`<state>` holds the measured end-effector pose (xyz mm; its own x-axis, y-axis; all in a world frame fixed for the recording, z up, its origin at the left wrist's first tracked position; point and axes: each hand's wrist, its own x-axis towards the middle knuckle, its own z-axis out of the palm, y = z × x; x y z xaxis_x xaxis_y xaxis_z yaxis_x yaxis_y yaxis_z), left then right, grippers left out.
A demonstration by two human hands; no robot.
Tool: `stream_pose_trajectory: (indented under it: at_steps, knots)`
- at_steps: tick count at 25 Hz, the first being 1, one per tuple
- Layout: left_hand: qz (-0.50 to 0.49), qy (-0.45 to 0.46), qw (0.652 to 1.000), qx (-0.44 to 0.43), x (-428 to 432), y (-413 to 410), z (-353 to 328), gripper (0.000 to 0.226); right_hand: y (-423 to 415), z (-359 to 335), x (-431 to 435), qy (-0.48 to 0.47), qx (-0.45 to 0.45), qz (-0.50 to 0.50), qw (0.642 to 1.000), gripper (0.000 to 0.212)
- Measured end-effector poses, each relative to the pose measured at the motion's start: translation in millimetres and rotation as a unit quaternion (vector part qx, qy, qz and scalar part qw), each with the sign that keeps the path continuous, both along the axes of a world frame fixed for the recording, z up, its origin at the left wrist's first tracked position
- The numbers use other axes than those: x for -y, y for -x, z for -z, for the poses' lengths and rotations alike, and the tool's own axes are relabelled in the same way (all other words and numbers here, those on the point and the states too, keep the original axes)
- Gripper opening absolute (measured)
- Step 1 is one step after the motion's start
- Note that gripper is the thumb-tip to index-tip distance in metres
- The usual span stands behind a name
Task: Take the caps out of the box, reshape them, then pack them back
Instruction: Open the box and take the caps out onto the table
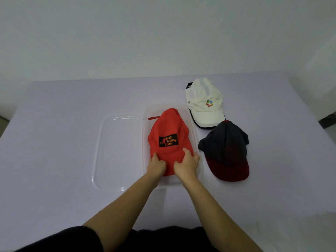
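Caps: red fabric cap [168, 135] lies in the clear plastic box [144, 135]

Your left hand [156, 165] and right hand [187, 165] clasp its brim, thumbs on top, probably to keep it level. A white fabric cap [204, 100] and a navy, maroon-brimmed cap [225, 148] wait just right of the box, its clear lid [118, 151] left.

Red cap [170, 135] with black patch, white cap [204, 102], navy cap [225, 148] with maroon brim

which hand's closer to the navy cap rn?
Right. The right hand holds the brim of the red cap, beside the navy cap; the left hand holds it farther away.
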<state>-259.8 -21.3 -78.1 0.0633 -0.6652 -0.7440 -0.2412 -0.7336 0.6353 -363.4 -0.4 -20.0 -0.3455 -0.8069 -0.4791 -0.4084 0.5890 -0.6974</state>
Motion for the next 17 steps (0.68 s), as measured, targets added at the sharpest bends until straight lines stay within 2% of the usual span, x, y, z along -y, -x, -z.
stream_pose_trajectory:
  at_steps: [3,5,7,9,10,13,15,17]
  knots:
    - [-0.068,-0.008,0.995,-0.073,-3,9,-46,0.059,-1,-10,-8,0.134,0.027,0.107,0.985,0.059]
    - [-0.151,-0.033,0.980,-0.123,1,11,-51,0.048,-1,-11,-6,0.143,0.069,0.178,0.971,0.064]
    - [-0.227,-0.048,0.962,-0.143,5,10,-52,0.044,1,-11,-2,0.110,0.205,0.224,0.946,0.067]
    - [-0.274,-0.028,0.948,-0.159,6,11,-51,0.042,6,-17,1,0.097,0.370,0.194,0.904,0.047]
    - [-0.294,-0.014,0.941,-0.169,7,12,-50,0.041,9,-22,1,0.099,0.406,0.162,0.894,0.037]
    - [-0.313,0.043,0.927,-0.203,11,16,-60,0.040,30,-35,-3,0.124,0.445,0.121,0.879,0.032]
    - [-0.308,0.098,0.923,-0.208,19,15,-79,0.027,47,-42,-6,0.134,0.475,0.137,0.859,0.032]
    - [-0.281,0.165,0.917,-0.228,24,15,-110,0.031,64,-48,-8,0.149,0.508,0.169,0.831,0.034]
